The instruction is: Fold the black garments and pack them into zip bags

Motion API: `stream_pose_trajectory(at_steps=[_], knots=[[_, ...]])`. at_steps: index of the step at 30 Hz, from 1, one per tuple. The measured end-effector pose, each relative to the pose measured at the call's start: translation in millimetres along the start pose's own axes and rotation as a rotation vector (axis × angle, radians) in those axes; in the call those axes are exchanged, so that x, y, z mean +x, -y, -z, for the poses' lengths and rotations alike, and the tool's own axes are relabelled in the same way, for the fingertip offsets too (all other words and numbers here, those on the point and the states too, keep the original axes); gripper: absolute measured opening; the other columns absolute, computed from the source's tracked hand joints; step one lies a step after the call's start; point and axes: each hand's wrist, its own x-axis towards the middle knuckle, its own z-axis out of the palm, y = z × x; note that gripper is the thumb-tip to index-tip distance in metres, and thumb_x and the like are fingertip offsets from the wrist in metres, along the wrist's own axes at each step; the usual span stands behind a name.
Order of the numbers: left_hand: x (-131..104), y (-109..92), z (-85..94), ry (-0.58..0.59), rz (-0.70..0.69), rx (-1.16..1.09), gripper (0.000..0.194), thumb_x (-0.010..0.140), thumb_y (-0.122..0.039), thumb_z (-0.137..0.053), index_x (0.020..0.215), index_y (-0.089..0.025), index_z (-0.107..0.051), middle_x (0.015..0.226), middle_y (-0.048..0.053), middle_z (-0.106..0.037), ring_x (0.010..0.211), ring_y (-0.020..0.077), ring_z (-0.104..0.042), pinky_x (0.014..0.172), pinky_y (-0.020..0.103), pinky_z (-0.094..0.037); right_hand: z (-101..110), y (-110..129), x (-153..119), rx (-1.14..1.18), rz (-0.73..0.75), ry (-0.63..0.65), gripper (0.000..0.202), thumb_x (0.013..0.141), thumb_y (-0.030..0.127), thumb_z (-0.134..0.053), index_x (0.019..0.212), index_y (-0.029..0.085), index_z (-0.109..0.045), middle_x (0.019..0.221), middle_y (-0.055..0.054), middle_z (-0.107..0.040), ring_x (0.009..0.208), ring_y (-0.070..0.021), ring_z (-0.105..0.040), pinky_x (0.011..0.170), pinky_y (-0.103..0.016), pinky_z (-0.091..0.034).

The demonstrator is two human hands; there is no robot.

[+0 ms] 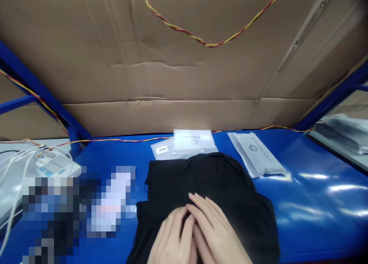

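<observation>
"Looking down, where do you have your hands?"

"Your left hand (169, 239) and your right hand (217, 233) are on top of the black cloth (198, 176), side by side, and they meet in the middle. Your fingers are bent a little and kept close together."

"Do you have hold of anything?"

"I can't tell. The undersides of both your hands are hidden, so you may or may not be pinching some cloth."

"And where is the black cloth?"

"It is right in front of you, on the blue table (304, 237). It is folded in layers, and its far right corner is round."

"What is past it?"

"Just past its far edge you have a flat white packet (194, 139) on top of a see-through bag (156, 145) with a small label (162, 150). To the right of them is a puffy white packet (258, 154), lying at a slant."

"What about your left side?"

"You have white cords (23, 172) and a white box (61, 166) there. Nearer to you is a patch too blurry to read. A big brown cardboard sheet (178, 80) stands at the back, with a red and yellow wire (211, 45) hanging across it."
</observation>
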Motion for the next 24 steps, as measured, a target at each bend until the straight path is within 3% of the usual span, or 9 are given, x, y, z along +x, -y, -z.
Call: stream_pose_trajectory(at_steps=[2, 4, 9, 12, 15, 19, 21, 23, 24], knots=[[0, -5, -17.2, -0.010, -0.026, 0.149, 0.048, 0.081, -0.024, -0.055, 0.126, -0.010, -0.054, 0.126, 0.015, -0.063, 0.110, 0.0261, -0.064, 0.085, 0.032, -0.056, -16, -6, -6, -0.137, 0.022, 0.039, 0.042, 0.091, 0.017, -0.045, 0.132, 0.014, -0.052, 0.139, -0.010, -0.053, 0.127, -0.0230, -0.050, 0.104, -0.038, -0.046], [-5, -5, -25.2, 0.015, -0.026, 0.220, 0.056, 0.082, -0.032, -0.055, 0.133, -0.010, -0.049, 0.136, 0.014, -0.055, 0.120, 0.0288, -0.057, 0.090, 0.037, -0.054, -20, -22, -16, -0.229, -0.019, 0.084, 0.046, 0.093, 0.020, -0.045, 0.138, 0.013, -0.046, 0.143, -0.009, -0.047, 0.132, -0.0236, -0.044, 0.107, -0.042, -0.042], [-20, 9, -21.7, 0.027, 0.077, 0.290, 0.073, 0.082, -0.051, -0.051, 0.145, -0.016, -0.036, 0.145, 0.011, -0.046, 0.128, 0.0315, -0.050, 0.091, 0.045, -0.050, -4, -81, -48, -0.337, -0.171, 0.073, 0.046, 0.096, 0.023, -0.038, 0.142, 0.016, -0.040, 0.146, -0.008, -0.044, 0.137, -0.0242, -0.036, 0.113, -0.049, -0.031], [-24, 12, -20.1, 0.024, 0.118, 0.296, 0.076, 0.083, -0.054, -0.049, 0.148, -0.019, -0.031, 0.146, 0.010, -0.045, 0.129, 0.0305, -0.048, 0.092, 0.045, -0.048, 8, -111, -65, -0.357, -0.236, 0.002, 0.040, 0.097, 0.028, -0.037, 0.133, 0.017, -0.048, 0.141, -0.011, -0.049, 0.135, -0.0285, -0.039, 0.111, -0.055, -0.030], [-24, 10, -20.3, 0.059, 0.129, 0.275, 0.076, 0.085, -0.054, -0.048, 0.149, -0.020, -0.027, 0.148, 0.009, -0.042, 0.132, 0.0302, -0.044, 0.095, 0.044, -0.046, 20, -128, -75, -0.265, -0.273, -0.025, 0.031, 0.094, 0.039, -0.044, 0.115, 0.021, -0.058, 0.141, -0.011, -0.048, 0.133, -0.0302, -0.041, 0.105, -0.051, -0.040], [-24, 9, -21.1, 0.058, 0.125, 0.258, 0.075, 0.086, -0.053, -0.049, 0.149, -0.017, -0.028, 0.147, 0.014, -0.042, 0.133, 0.0328, -0.043, 0.096, 0.047, -0.046, 39, -126, -67, -0.101, -0.340, -0.014, 0.023, 0.091, 0.044, -0.050, 0.093, 0.022, -0.058, 0.130, -0.012, -0.055, 0.121, -0.0285, -0.052, 0.094, -0.041, -0.049], [-26, 10, -21.2, 0.037, 0.132, 0.250, 0.072, 0.086, -0.051, -0.051, 0.147, -0.017, -0.032, 0.146, 0.015, -0.044, 0.132, 0.0332, -0.044, 0.096, 0.048, -0.047, 50, -114, -53, -0.014, -0.437, 0.052, 0.022, 0.091, 0.044, -0.050, 0.088, 0.023, -0.055, 0.104, -0.008, -0.065, 0.095, -0.0227, -0.065, 0.078, -0.033, -0.053], [-28, 9, -19.8, 0.016, 0.155, 0.203, 0.065, 0.086, -0.046, -0.054, 0.143, -0.019, -0.037, 0.144, 0.013, -0.048, 0.130, 0.0320, -0.047, 0.096, 0.047, -0.048, 61, -97, -36, 0.079, -0.531, 0.116, 0.021, 0.091, 0.044, -0.051, 0.087, 0.023, -0.053, 0.082, -0.002, -0.065, 0.071, -0.0170, -0.065, 0.064, -0.027, -0.052], [-28, 7, -18.3, 0.000, 0.166, 0.156, 0.061, 0.086, -0.043, -0.056, 0.141, -0.021, -0.040, 0.141, 0.011, -0.051, 0.128, 0.0308, -0.049, 0.095, 0.046, -0.050, 65, -87, -27, 0.137, -0.550, 0.122, 0.020, 0.091, 0.044, -0.052, 0.088, 0.024, -0.054, 0.080, 0.000, -0.065, 0.070, -0.0161, -0.064, 0.063, -0.025, -0.051]])
